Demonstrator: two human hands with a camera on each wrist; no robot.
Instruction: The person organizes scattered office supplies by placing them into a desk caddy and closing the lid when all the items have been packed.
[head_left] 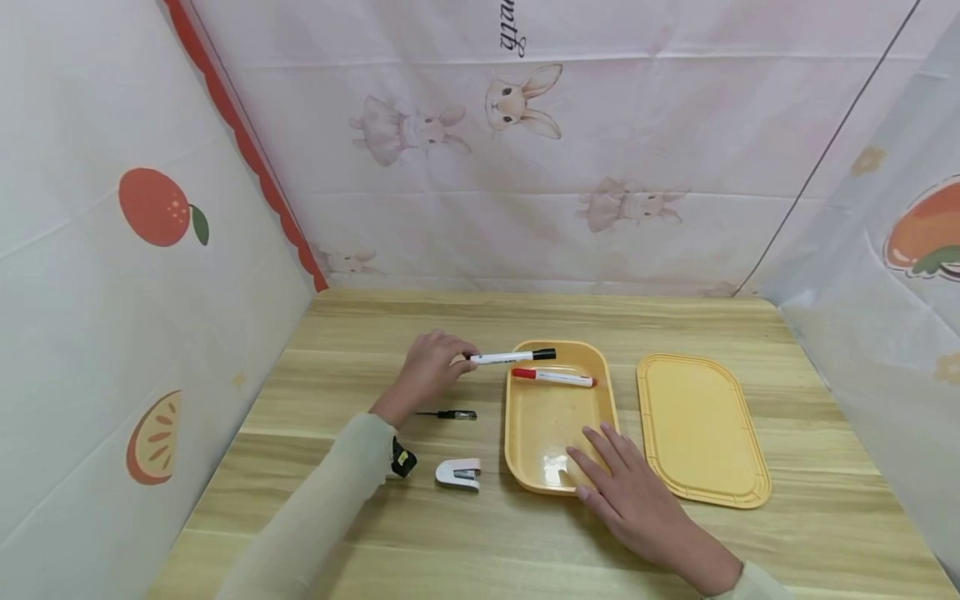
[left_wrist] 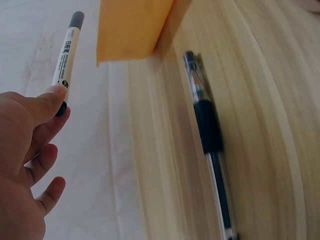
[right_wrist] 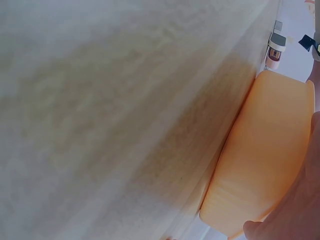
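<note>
My left hand (head_left: 431, 368) pinches the end of a white whiteboard marker (head_left: 501, 358) with a black cap. The marker's capped end is over the far left part of a yellow plastic box (head_left: 512, 437). Across that box's far part lies a white marker with red ends (head_left: 564, 379). My right hand (head_left: 639, 500) rests on the box's near right rim, its fingers extended and spread. In the left wrist view, thumb and forefinger grip the black marker's lower end, and a clear-barrelled black pen (left_wrist: 206, 125) lies on the table.
Left of the box, a small white-and-pink stapler (head_left: 454, 473) sits on the wooden table (head_left: 450, 550). A yellow lid (head_left: 705, 429) lies flat to the right of the box. Printed cloth (head_left: 465, 233) surrounds the table at the back and sides.
</note>
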